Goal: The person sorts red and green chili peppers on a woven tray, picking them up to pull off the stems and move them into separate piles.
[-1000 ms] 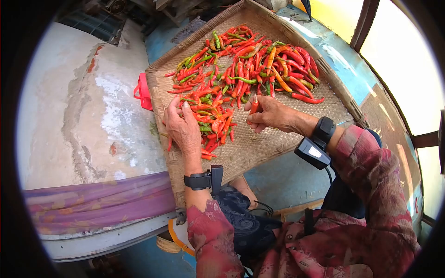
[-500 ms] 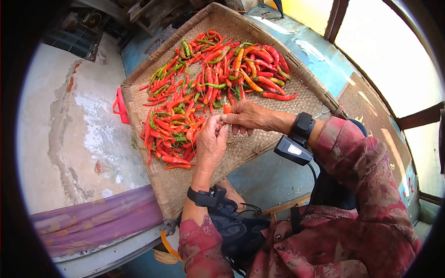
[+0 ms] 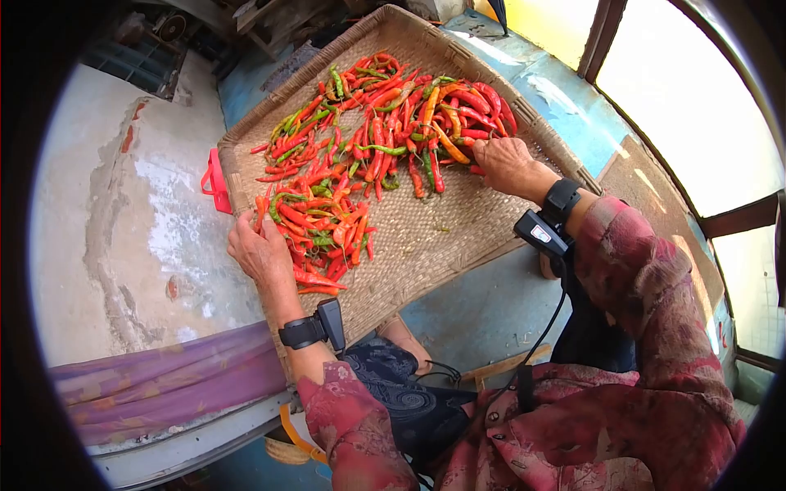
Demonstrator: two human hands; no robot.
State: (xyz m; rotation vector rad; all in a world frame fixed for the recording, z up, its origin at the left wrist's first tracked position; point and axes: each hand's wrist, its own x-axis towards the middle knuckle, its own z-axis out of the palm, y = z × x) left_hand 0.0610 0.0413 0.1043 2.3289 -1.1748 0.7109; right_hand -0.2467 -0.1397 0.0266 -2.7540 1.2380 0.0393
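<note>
A wide woven tray carries two heaps of red, orange and green chilies. My left hand rests at the left edge of the near heap, fingers curled around an orange-red chili that sticks up from them. My right hand reaches to the lower right edge of the far heap. Its fingers bend down onto a red chili there, and they hide the grip. Both wrists wear black bands with small devices.
The tray lies tilted across a worn grey slab and my lap. A red plastic handle pokes out under the tray's left rim. Purple cloth lies along the slab's near edge. Blue floor shows below the tray.
My hands met over the tray's middle around one chili, then parted. The left hand moved down-left to the near heap; the right hand went up-right to the far heap.
</note>
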